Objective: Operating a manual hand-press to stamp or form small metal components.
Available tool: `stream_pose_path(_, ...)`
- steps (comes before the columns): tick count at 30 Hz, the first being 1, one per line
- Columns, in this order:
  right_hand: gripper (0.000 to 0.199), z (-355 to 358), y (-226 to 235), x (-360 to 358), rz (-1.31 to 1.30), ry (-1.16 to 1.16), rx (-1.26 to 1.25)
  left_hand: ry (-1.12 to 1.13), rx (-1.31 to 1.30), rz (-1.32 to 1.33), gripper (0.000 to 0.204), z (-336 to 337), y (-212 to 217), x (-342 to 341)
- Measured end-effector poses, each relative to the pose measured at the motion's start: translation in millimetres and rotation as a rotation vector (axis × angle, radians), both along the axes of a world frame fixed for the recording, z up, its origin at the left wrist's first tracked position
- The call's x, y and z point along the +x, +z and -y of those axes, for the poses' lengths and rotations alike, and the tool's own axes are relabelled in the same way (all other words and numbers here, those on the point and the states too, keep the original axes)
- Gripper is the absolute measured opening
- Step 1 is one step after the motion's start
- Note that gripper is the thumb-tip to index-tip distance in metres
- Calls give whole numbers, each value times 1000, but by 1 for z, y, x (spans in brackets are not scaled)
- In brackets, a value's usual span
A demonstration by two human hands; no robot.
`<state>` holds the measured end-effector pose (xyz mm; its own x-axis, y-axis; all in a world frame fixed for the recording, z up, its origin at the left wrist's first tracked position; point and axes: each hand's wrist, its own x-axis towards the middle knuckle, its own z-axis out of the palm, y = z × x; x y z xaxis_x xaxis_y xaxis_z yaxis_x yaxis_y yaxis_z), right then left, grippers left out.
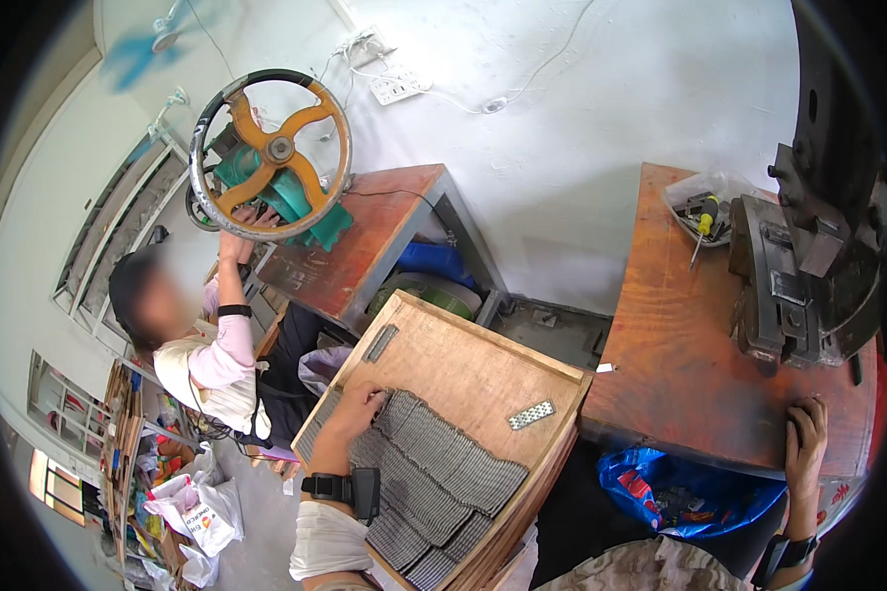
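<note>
My left hand [353, 412] reaches over a wooden tray [453, 345] on my left. Its fingers are pinched together at the upper edge of rows of grey ridged metal pieces [443, 458]; what they hold, if anything, is too small to make out. Apart from those rows lie a short grey strip [380, 343] and a pale perforated metal plate [531, 415]. On the right, my right hand [806, 438] rests on the near edge of a reddish-brown workbench [660, 335], fingers laid over the top and holding nothing. A dark metal press [798, 266] stands just beyond it.
A clear bag [719, 202] on the bench holds a yellow-handled screwdriver [706, 219]. Below hangs a blue bag [660, 492]. At left, a co-worker [212, 364] reaches toward a green machine with a large handwheel [271, 153]. White bags [202, 512] lie on the floor.
</note>
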<state>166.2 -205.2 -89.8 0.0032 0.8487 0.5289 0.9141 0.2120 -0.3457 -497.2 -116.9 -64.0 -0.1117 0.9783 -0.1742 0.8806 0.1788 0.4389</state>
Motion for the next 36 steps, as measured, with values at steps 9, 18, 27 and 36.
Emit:
stream_pose_path(9,17,0,-2,1,3,-12,5,53,-102,308,46,1,-6,-10)
stream_pose_path(18,17,1,2,-2,29,-13,33,-53,55,-62,56,6,-14,-4)
stream_pose_path(27,19,1,9,-8,38,-41,62,135,154,-116,48,3,1,20)
stream_pose_path(36,20,3,16,-1,56,-17,92,-401,216,554,31,-79,90,291)
